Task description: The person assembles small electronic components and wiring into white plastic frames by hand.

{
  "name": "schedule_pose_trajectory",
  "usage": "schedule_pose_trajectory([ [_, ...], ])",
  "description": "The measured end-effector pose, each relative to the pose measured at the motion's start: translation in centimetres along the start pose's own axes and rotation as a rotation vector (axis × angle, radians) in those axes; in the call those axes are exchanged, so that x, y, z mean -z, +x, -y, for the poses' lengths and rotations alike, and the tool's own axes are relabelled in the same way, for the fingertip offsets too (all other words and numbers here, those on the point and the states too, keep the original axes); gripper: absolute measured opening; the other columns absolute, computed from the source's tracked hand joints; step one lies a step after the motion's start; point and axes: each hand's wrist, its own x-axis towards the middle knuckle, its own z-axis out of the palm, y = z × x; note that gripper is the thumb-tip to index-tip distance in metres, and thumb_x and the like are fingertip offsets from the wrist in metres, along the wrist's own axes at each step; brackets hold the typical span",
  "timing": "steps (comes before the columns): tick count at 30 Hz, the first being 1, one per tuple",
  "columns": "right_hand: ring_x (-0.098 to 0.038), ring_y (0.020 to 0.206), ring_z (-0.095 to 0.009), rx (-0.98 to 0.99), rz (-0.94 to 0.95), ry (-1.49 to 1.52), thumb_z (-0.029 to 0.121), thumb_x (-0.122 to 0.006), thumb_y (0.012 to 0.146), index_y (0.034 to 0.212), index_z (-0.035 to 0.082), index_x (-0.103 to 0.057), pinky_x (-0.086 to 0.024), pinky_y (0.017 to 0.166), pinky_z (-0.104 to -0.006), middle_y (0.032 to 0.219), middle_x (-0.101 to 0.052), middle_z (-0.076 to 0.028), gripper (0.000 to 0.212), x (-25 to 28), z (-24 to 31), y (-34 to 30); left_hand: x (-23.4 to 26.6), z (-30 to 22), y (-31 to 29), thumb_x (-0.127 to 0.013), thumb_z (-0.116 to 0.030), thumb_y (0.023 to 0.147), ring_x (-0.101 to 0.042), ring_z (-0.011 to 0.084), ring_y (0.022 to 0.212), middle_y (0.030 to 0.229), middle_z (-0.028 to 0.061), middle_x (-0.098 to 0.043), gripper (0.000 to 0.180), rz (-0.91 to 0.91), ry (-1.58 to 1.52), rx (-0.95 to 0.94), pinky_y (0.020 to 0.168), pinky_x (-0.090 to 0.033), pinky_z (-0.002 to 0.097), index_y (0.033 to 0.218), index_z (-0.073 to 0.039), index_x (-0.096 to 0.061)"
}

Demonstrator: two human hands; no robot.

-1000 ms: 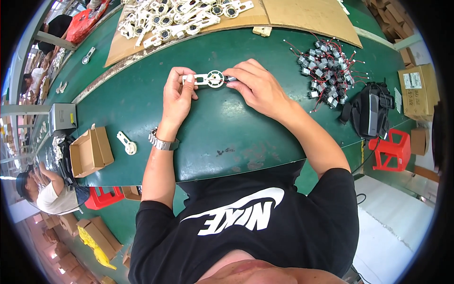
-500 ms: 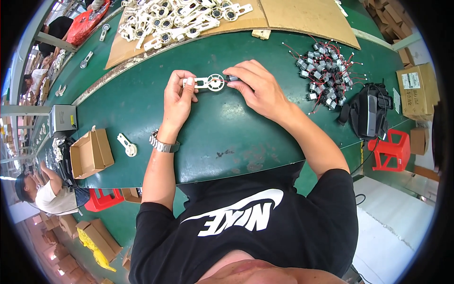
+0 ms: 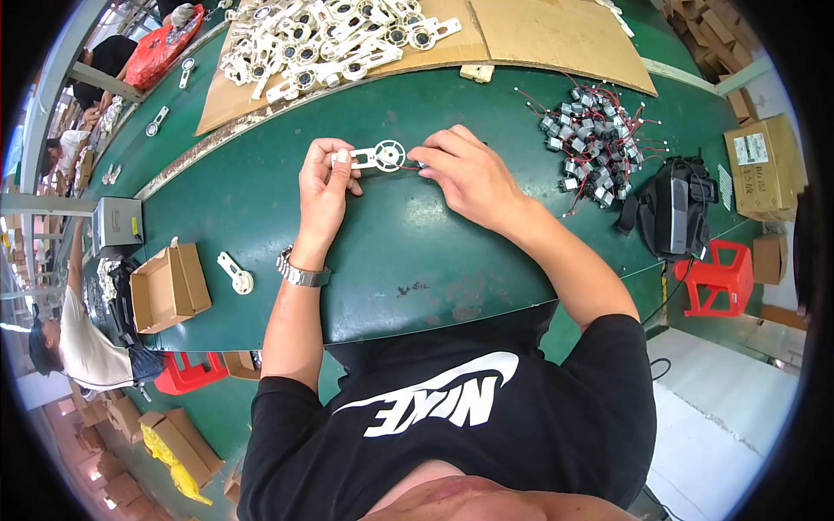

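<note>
1. At the left, we see a co-worker (image 3: 94, 352) in a light shirt, one arm stretched toward the far side.
2. Next, an open cardboard box (image 3: 193, 285) stands at the left part of the green table (image 3: 417, 234), and one loose white part (image 3: 236, 276) lies just to its right.
3. On the far side, we see a heap of white parts (image 3: 321, 43), spread on a cardboard sheet (image 3: 556, 43).
4. In the middle, our left hand (image 3: 323, 187) is clamped on the left end of the white bracket (image 3: 389, 157), which is over the table, its spoked ring toward the right.
5. Our right hand (image 3: 473, 178) has thumb and fingertips pinched on a small dark piece (image 3: 422, 164), mostly hidden; a red wire (image 3: 412, 168) runs from it toward the ring.
6. On the right, we find a pile of small grey blocks (image 3: 595, 143) with red wires, then a black bag (image 3: 678, 213).
</note>
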Motion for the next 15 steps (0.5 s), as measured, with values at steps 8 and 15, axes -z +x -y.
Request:
schedule_pose_trajectory([
  [8,-0.061,0.095,-0.029,0.044,-0.061,-0.1,-0.001,-0.076,0.081,0.113,0.007,-0.071,-0.055,0.082,-0.0419,0.101,-0.065,-0.008,0.034,-0.1,0.1,0.1,-1.1,0.1,-0.6,-0.061,-0.015,0.109,-0.054,0.0058,0.068,0.082,-0.0013,-0.062,0.01,-0.032,0.274,-0.09,0.061,-0.046,0.0228,0.11,-0.006,-0.06],
  [15,-0.058,0.098,-0.03,-0.054,-0.077,-0.024,0.0,-0.082,0.076,0.112,0.006,-0.071,-0.053,0.082,-0.0418,0.101,-0.062,-0.006,0.038,-0.4,1.5,-0.1,-2.7,-1.7,-1.6,-0.062,-0.018,0.108,-0.056,0.0047,0.072,0.082,-0.0012,-0.064,0.014,-0.006,0.415,-0.115,0.062,-0.045,0.0225,0.109,-0.003,-0.06],
])
